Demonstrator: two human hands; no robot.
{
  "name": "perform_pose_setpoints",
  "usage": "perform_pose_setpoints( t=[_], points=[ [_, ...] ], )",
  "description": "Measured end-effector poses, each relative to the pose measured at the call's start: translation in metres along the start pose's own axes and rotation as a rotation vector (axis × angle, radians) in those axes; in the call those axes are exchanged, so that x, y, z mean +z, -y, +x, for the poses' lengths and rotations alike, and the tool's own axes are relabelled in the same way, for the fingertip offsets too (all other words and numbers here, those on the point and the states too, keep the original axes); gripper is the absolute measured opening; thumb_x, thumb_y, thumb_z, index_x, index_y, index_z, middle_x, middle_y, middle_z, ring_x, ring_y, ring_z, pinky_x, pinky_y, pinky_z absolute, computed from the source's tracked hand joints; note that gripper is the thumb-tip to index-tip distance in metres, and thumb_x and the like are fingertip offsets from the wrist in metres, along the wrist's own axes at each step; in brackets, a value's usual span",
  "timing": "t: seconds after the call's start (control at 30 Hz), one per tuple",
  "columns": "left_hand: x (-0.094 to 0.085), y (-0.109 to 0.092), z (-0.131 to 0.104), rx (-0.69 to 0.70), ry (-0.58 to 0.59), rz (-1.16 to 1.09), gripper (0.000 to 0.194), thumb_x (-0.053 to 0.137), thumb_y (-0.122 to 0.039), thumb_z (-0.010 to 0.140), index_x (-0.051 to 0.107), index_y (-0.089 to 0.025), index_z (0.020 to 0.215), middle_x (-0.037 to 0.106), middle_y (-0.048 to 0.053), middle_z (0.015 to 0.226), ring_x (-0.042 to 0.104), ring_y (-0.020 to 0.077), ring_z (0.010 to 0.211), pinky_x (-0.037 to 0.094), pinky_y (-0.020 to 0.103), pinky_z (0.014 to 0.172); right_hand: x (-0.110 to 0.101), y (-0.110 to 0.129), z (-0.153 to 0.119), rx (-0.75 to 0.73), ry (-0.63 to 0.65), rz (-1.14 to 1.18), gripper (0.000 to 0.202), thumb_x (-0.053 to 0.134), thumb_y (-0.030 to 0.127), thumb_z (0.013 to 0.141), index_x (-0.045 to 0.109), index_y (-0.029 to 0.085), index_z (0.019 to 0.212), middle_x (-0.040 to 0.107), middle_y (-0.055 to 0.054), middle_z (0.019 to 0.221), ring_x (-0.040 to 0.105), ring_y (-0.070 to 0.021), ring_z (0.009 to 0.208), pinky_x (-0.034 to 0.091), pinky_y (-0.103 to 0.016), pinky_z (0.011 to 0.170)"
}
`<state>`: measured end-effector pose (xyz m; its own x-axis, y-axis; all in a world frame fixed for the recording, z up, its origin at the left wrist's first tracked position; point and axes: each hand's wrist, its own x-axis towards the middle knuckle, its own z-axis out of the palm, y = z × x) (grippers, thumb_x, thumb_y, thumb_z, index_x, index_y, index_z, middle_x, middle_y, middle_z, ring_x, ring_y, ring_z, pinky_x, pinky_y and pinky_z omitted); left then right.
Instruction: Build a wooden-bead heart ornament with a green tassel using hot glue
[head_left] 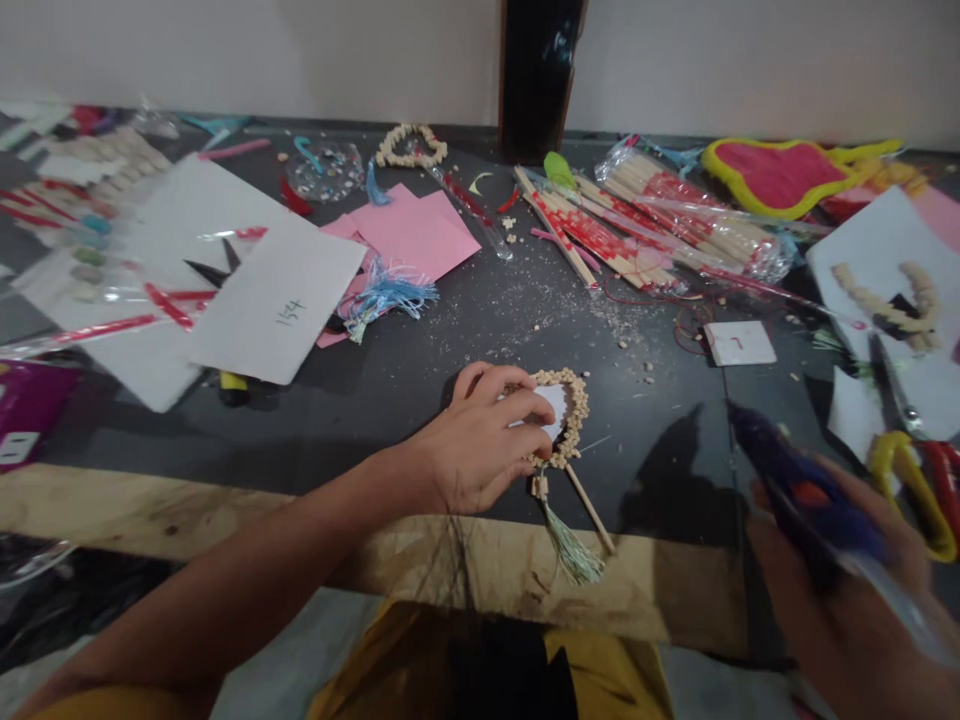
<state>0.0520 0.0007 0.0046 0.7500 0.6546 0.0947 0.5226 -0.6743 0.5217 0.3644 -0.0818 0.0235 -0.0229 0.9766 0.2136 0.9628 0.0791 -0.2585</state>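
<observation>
My left hand (pixel 491 440) lies over a small fan (pixel 574 415) near the table's front edge. Its fingers curl onto the fan's left side and hide part of it. The fan has a white middle, a rim of small beige pieces, a thin wooden stick handle (pixel 591 510) and a pale green tassel (pixel 574 548). To the right, my right hand (pixel 840 590) is closed around a dark blue hot glue gun (pixel 810 500) with a clear glue stick in its rear. The gun's nozzle points up and left, apart from the fan; the picture is blurred there.
Scissors (pixel 911 440) with yellow and red handles lie at right. Bundled wooden sticks (pixel 622 235), pink paper (pixel 420 230), a blue tassel (pixel 390 295) and a white sheet (pixel 281 300) marked with green writing lie farther back. A beige-rimmed heart (pixel 412 148) lies near the wall.
</observation>
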Motion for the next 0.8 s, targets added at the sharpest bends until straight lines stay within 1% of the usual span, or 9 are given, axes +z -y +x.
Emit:
perform_pose_setpoints(
  t=[0.07,0.13,0.2,0.27,0.3,0.37,0.5,0.63,0.8],
  points=[
    [0.0,0.0,0.0,0.002,-0.006,0.005,0.013,0.056,-0.021,0.081,0.061,-0.025,0.093,0.057,0.003,0.117,0.033,0.0287,0.12,0.021,0.049,0.099,0.003,-0.005,0.014,-0.093,0.057,-0.151,0.068,0.051,0.044,0.088,0.028,0.016,0.146,0.06,-0.022,0.118,0.06,-0.0359,0.106,0.049,-0.045,0.085],
    [-0.001,-0.001,0.0,0.0,-0.013,0.006,0.014,0.056,-0.021,0.081,0.061,-0.025,0.093,0.057,0.002,0.116,0.033,0.0284,0.119,0.021,0.049,0.099,0.003,-0.002,0.022,-0.156,0.06,-0.252,0.069,0.052,0.043,0.088,0.029,0.013,0.146,0.056,-0.024,0.122,0.053,-0.0393,0.116,0.042,-0.05,0.094],
    [-0.001,-0.001,0.0,-0.002,-0.008,0.001,0.014,0.057,-0.021,0.081,0.061,-0.025,0.094,0.057,0.002,0.117,0.034,0.0281,0.119,0.021,0.049,0.099,0.001,0.012,0.024,-0.171,-0.067,-0.285,0.061,0.06,0.038,0.085,0.042,0.018,0.139,0.053,-0.02,0.129,0.047,-0.0392,0.122,0.037,-0.051,0.1],
    [-0.002,-0.001,0.001,-0.001,-0.004,-0.007,0.014,0.057,-0.021,0.08,0.061,-0.025,0.093,0.058,0.002,0.117,0.035,0.0281,0.118,0.022,0.049,0.099,0.001,0.035,0.023,-0.196,-0.234,-0.228,0.046,0.066,0.028,0.081,0.056,0.024,0.125,0.062,-0.013,0.115,0.057,-0.0308,0.109,0.043,-0.045,0.095],
    [-0.002,-0.001,0.001,-0.001,-0.003,-0.008,0.014,0.057,-0.021,0.08,0.062,-0.025,0.093,0.058,0.003,0.117,0.034,0.0282,0.119,0.022,0.049,0.098,0.003,0.047,0.022,-0.253,-0.213,-0.135,0.036,0.065,0.024,0.081,0.059,0.025,0.117,0.066,-0.009,0.103,0.063,-0.0239,0.095,0.048,-0.038,0.088],
    [-0.002,-0.001,0.001,-0.004,-0.002,-0.006,0.014,0.057,-0.022,0.081,0.062,-0.025,0.094,0.058,0.003,0.117,0.034,0.0284,0.119,0.022,0.049,0.098,0.011,0.068,0.023,-0.357,-0.053,0.027,0.018,0.057,0.019,0.087,0.062,0.023,0.103,0.068,-0.002,0.089,0.065,-0.0145,0.078,0.05,-0.027,0.077],
    [-0.003,-0.002,0.002,-0.017,0.003,0.006,0.014,0.056,-0.023,0.083,0.062,-0.025,0.095,0.059,0.003,0.117,0.034,0.0285,0.12,0.023,0.05,0.098,0.035,0.089,0.03,-0.387,0.148,0.117,0.016,0.048,0.018,0.091,0.064,0.019,0.095,0.069,-0.002,0.087,0.065,-0.0136,0.077,0.05,-0.024,0.069],
    [-0.003,-0.003,0.002,-0.018,0.001,0.007,0.015,0.056,-0.021,0.082,0.063,-0.024,0.095,0.058,0.003,0.117,0.034,0.029,0.12,0.023,0.05,0.099,0.045,0.088,0.035,-0.371,0.156,0.084,0.018,0.047,0.021,0.092,0.064,0.019,0.097,0.068,-0.002,0.089,0.065,-0.0131,0.075,0.049,-0.024,0.065],
    [-0.002,-0.002,0.001,-0.019,0.001,-0.001,0.014,0.055,-0.023,0.083,0.063,-0.024,0.095,0.058,0.002,0.118,0.033,0.0294,0.121,0.022,0.051,0.099,0.039,0.09,0.036,-0.361,0.095,0.059,0.019,0.043,0.021,0.094,0.061,0.019,0.09,0.067,-0.002,0.083,0.065,-0.0122,0.07,0.047,-0.022,0.063]
  ],
)
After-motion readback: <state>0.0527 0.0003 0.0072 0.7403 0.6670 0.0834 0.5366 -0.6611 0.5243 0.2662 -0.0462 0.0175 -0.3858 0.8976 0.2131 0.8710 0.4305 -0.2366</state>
